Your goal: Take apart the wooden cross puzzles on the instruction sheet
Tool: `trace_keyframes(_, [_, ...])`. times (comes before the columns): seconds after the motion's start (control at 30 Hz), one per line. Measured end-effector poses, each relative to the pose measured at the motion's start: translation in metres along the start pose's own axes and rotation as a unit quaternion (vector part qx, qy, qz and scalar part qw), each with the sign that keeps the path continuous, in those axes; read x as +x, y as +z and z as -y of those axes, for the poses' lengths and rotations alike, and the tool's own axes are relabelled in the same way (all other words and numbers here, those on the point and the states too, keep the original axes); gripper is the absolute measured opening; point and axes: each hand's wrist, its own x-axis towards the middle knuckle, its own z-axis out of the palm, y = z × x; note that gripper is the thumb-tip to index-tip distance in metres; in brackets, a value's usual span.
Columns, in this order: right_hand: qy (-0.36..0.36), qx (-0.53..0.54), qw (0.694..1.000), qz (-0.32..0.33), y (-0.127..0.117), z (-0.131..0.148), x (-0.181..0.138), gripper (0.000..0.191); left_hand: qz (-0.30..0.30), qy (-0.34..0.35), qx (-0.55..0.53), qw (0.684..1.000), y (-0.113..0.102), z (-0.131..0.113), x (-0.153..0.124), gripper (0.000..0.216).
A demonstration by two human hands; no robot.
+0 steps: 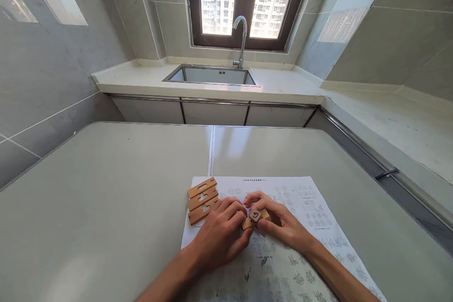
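My left hand point(226, 229) is closed around a small wooden block point(247, 223), pinched between thumb and fingers just above the printed sheet point(279, 252). My right hand point(279, 222) grips a wooden puzzle piece point(255, 216) with a dark mark on its end face, and a paler wooden part shows beside it. The two held pieces meet or nearly meet between my hands; I cannot tell if they are joined. Three flat notched wooden puzzle pieces point(202, 201) with cut-out slots lie left of my left hand, the nearest partly behind my fingers.
The sheet bears line diagrams and lies on a pale table point(106, 207) with a seam down its middle. Beyond stands a white counter point(141, 78) with a sink point(212, 74) and a tap point(242, 40) under a window. Another counter point(399, 122) runs along the right.
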Motion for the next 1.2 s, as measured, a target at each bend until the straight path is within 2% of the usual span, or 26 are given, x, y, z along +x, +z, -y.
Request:
trace_keyframes(0.2, [-0.024, -0.031, 0.998, -0.039, 0.008, -0.001, 0.0, 0.015, 0.009, -0.006, 0.0, 1.0, 0.0, 0.001, 0.001, 0.008])
trace_keyframes(0.4, [-0.005, 0.066, 0.996, -0.06, 0.007, -0.003, 0.0, 0.018, -0.005, -0.012, -0.004, 1.0, 0.002, 0.002, 0.0, 0.008])
trace_keyframes(0.5, [-0.001, 0.103, 0.989, -0.106, 0.004, -0.007, 0.0, 0.02, -0.023, -0.016, -0.006, 1.0, 0.003, 0.002, 0.0, 0.01])
trace_keyframes(0.7, [0.005, 0.116, 0.962, -0.248, -0.001, -0.016, 0.001, 0.016, -0.069, -0.041, 0.015, 0.997, 0.003, 0.005, 0.0, 0.013])
trace_keyframes(0.77, [0.018, 0.11, 0.958, -0.264, 0.0, -0.016, 0.002, 0.015, -0.084, -0.057, 0.023, 0.995, 0.003, 0.006, 0.0, 0.014])
trace_keyframes(0.83, [0.035, 0.115, 0.961, -0.248, 0.002, -0.013, 0.003, 0.017, -0.097, -0.071, 0.027, 0.992, 0.004, 0.007, 0.0, 0.015])
trace_keyframes(1.0, [0.059, 0.143, 0.975, -0.158, 0.009, -0.008, 0.004, 0.021, -0.114, -0.069, 0.024, 0.991, 0.005, 0.008, 0.001, 0.014])
trace_keyframes(1.1, [0.058, 0.169, 0.977, -0.114, 0.011, -0.009, 0.003, 0.023, -0.101, -0.053, 0.02, 0.993, 0.004, 0.007, 0.001, 0.014])
trace_keyframes(1.2, [0.075, 0.171, 0.977, -0.1, 0.012, -0.009, 0.002, 0.024, -0.077, -0.045, 0.016, 0.996, 0.002, 0.005, 0.0, 0.011])
